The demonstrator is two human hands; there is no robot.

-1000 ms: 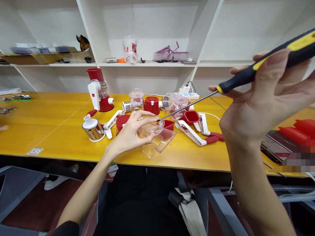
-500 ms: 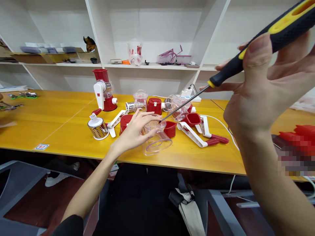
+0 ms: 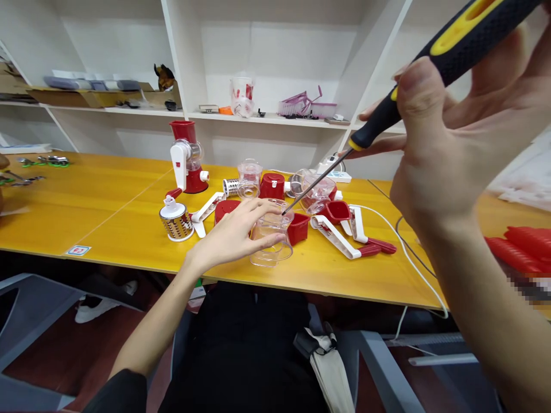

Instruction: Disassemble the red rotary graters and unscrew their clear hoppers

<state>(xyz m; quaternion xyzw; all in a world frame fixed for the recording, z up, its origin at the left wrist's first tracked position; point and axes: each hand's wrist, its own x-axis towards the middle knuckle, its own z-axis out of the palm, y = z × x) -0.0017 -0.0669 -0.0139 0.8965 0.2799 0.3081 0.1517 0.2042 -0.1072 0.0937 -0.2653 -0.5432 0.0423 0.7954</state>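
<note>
My left hand (image 3: 235, 235) rests with its fingers curved round a clear plastic housing (image 3: 272, 238) that stands on the yellow table (image 3: 107, 218). High at the right, my right hand (image 3: 451, 143) grips a black and yellow screwdriver (image 3: 434, 54). Its thin metal shaft slants down to the left, and the tip meets the top rim of the clear housing. Around the housing lie red cups (image 3: 297, 228), white and red crank handles (image 3: 340, 235) and a metal grater drum (image 3: 175, 221).
An assembled red and white rotary grater (image 3: 186, 158) stands behind the parts. A white cable (image 3: 408, 252) runs off the table's front edge at the right. Red parts (image 3: 520, 246) lie at the far right. White shelves (image 3: 258, 115) with small items line the wall.
The clear housing went from tilted in my left hand to standing on the table. My right hand with the screwdriver rose higher and closer to the camera.
</note>
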